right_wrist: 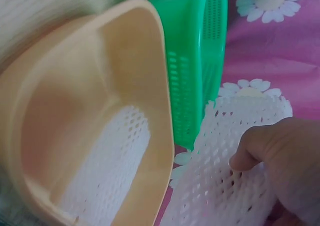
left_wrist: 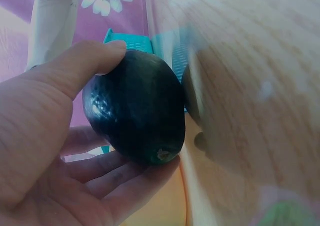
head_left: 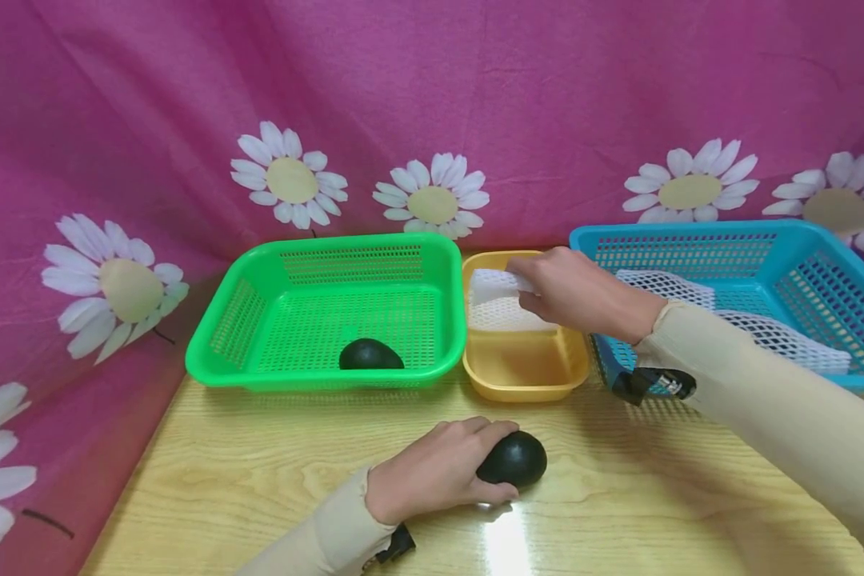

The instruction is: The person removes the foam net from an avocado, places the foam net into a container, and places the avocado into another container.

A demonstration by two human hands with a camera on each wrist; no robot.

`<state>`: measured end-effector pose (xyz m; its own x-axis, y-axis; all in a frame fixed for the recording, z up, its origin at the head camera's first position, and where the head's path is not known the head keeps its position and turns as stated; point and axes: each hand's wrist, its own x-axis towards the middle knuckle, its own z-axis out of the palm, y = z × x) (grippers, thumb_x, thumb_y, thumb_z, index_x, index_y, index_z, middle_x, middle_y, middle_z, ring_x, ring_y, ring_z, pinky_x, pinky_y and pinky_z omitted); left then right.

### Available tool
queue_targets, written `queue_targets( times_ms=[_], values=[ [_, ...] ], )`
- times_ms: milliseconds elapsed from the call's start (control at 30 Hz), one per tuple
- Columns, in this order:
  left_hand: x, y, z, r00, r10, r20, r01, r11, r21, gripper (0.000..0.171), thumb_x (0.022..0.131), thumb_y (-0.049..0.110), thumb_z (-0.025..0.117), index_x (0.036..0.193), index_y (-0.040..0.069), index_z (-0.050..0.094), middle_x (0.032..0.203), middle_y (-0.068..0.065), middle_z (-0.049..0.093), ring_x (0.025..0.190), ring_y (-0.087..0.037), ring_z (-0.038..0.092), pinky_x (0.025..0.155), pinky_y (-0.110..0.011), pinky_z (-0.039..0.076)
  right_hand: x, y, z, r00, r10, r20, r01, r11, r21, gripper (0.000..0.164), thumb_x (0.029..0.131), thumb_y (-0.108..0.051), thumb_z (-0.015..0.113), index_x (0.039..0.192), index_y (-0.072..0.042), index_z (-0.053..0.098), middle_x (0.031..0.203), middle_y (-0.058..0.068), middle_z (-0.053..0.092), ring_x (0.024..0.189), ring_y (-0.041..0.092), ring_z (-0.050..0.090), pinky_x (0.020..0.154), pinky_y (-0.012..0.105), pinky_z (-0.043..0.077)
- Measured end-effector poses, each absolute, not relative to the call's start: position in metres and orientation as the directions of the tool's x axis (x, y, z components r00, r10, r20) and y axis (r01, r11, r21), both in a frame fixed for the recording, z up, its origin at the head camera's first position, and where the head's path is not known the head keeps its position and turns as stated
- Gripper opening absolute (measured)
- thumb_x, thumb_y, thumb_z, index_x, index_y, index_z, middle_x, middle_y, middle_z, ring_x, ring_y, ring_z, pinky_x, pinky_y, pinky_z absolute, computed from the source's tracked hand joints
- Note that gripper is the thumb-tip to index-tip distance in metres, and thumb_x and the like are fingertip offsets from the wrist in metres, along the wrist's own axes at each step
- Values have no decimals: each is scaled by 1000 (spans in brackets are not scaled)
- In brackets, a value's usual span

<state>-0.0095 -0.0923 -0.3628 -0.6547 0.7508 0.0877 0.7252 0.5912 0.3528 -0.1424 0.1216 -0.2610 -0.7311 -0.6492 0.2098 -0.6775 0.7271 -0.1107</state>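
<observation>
My left hand [head_left: 446, 468] curls its fingers and thumb round a dark, egg-shaped avocado [head_left: 520, 460] close over the table in front. In the left wrist view, the stem scar of the avocado [left_wrist: 135, 105] faces the fingertips. My right hand [head_left: 576, 292] pinches a white foam net sleeve [head_left: 491, 284] above the back of the yellow bin [head_left: 526, 390]. Another foam net [right_wrist: 107, 171] lies inside that bin in the right wrist view. A second dark avocado [head_left: 370, 354] rests near the front wall of the green basket [head_left: 259, 376].
On the right stands a blue basket [head_left: 691, 232], with white foam nets [head_left: 785, 336] in it, partly behind the right forearm. The yellow bin sits between the two baskets. A pink flowered cloth [head_left: 533, 120] hangs behind them. Bare wooden table [head_left: 245, 456] shows in front.
</observation>
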Motion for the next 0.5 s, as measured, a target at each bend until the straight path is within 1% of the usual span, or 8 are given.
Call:
queue_targets(
  times_ms=[67, 233, 300, 500],
  values=[
    [-9, -93, -363, -654, 751, 91, 727, 591, 349, 63, 84, 51, 69, 133, 15, 53, 109, 0, 69, 89, -6, 67, 76, -14, 52, -147, 119, -263, -750, -634, 188, -658, 745, -110, 13, 84, -9, 66, 81, -13, 54, 61, -2, 50, 55, 14, 47, 54, 27, 39],
    [-8, -93, -363, -663, 744, 81, 718, 601, 351, 65, 84, 52, 69, 135, 15, 53, 110, 0, 69, 90, -7, 67, 76, -15, 53, -157, 113, -270, -771, -625, 124, -636, 765, -104, 10, 85, -11, 65, 87, -12, 55, 62, 0, 53, 56, 17, 50, 54, 28, 40],
    [-8, -93, -363, -667, 742, 70, 712, 606, 354, 65, 84, 52, 69, 135, 15, 53, 110, 0, 69, 90, -8, 67, 77, -15, 53, -160, 111, -273, -771, -628, 109, -636, 766, -89, 10, 85, -12, 65, 89, -12, 56, 62, 0, 54, 55, 17, 51, 53, 28, 39],
    [-8, -92, -361, -668, 742, 50, 707, 613, 353, 63, 85, 52, 68, 135, 16, 53, 109, -1, 69, 89, -7, 67, 76, -15, 53, -167, 108, -278, -767, -636, 82, -641, 763, -80, 17, 85, -12, 66, 101, -13, 60, 63, 0, 55, 54, 17, 51, 49, 27, 36]
  ],
)
